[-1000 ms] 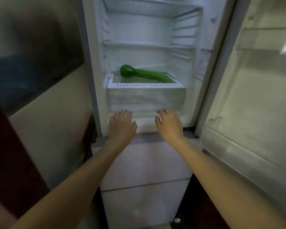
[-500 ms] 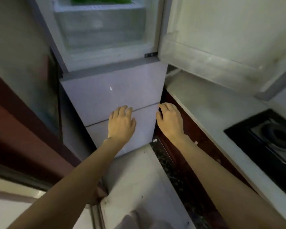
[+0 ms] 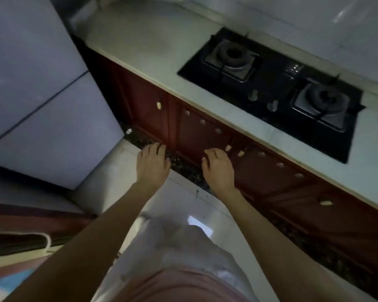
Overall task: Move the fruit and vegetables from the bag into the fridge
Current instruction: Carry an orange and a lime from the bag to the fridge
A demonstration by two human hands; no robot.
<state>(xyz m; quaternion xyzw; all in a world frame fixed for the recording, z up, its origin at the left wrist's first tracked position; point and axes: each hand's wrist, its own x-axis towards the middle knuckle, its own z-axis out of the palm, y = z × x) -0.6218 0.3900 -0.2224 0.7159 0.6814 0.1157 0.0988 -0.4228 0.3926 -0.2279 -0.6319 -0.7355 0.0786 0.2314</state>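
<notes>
Both my hands are stretched out in front of me over the floor, holding nothing. My left hand [image 3: 153, 163] has its fingers relaxed and slightly spread. My right hand [image 3: 217, 167] hangs with fingers loosely curled, in front of the red cabinet doors. The lower doors of the fridge [image 3: 37, 101] fill the left side; its open upper part is out of view. No bag, fruit or vegetable shows in this view.
A white countertop [image 3: 162, 53] runs along the right with a black two-burner gas hob [image 3: 271, 83] set in it. Red-brown cabinets [image 3: 205, 136] with pale knobs stand below. The pale tiled floor [image 3: 122, 177] lies between fridge and cabinets. My light clothing fills the bottom centre.
My view has swung down and to the right, away from the open fridge with the green vegetable, to the counter and hob. Both hands stay empty and extended.
</notes>
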